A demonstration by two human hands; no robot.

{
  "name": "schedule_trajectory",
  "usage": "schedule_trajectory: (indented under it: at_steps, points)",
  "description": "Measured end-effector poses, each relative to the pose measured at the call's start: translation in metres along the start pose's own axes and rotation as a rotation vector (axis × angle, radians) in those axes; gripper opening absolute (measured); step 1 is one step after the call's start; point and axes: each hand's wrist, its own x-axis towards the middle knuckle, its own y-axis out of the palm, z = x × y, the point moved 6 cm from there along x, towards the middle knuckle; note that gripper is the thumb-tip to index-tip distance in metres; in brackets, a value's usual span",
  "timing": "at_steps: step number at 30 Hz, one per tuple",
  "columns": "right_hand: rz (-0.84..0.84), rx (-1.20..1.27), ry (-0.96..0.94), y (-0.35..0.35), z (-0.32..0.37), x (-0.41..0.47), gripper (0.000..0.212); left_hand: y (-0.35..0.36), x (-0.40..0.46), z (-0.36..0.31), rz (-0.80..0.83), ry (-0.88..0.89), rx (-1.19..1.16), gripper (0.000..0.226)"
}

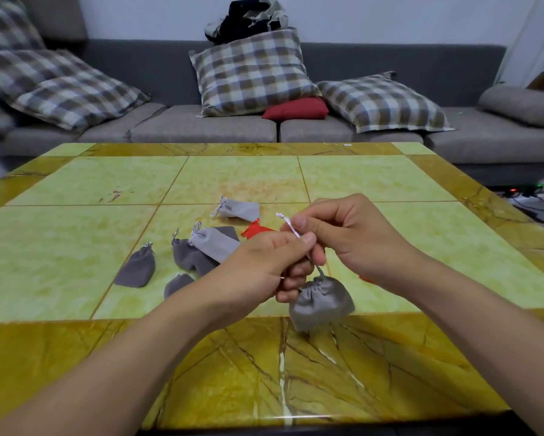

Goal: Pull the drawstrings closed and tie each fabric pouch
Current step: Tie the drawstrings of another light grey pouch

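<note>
Both hands meet above the near middle of the tabletop (75, 184), the left hand (264, 262) just left of the right hand (343, 234). A pouch (321, 302) hangs below them by its drawstring (291, 226). More pouches (214, 247) lie on the tabletop to the left and behind the hands. A sofa (201, 124) with cushions (252, 70) stands behind the tabletop.

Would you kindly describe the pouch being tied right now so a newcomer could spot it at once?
Start at the green and yellow tiled table and look to its near edge, where both hands meet. Just below the left hand and right hand hangs a light grey pouch, its neck gathered shut. Unlike the other pouches lying flat on the table, it dangles from a white drawstring pinched in the fingers.
</note>
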Motion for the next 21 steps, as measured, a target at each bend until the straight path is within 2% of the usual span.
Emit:
schedule_trajectory:
  at_steps: [4,9,12,14,17,21]
  points:
    - [-0.028,-0.036,-0.023,-0.009,-0.002,0.001,0.012,-0.008,0.001,-0.001,-0.091,0.013,-0.051,0.038]
    - [-0.16,-0.271,-0.074,-0.016,0.003,-0.002,0.012,-0.028,0.001,-0.007,-0.333,0.074,0.143,0.04]
    - [-0.087,-0.24,0.022,-0.009,-0.002,-0.001,0.016,-0.038,-0.003,-0.011,-0.46,0.117,0.151,0.038]
    - [0.011,-0.125,0.08,0.0,-0.006,-0.002,0.019,-0.04,-0.004,-0.014,-0.454,0.14,0.172,0.033]
    - [0.101,0.003,0.098,0.008,-0.005,-0.007,0.019,-0.034,-0.007,-0.016,-0.36,0.146,0.22,0.025]
    - [0.015,-0.066,0.087,0.003,-0.005,-0.007,0.022,-0.035,-0.009,-0.022,-0.291,0.182,0.266,0.013]
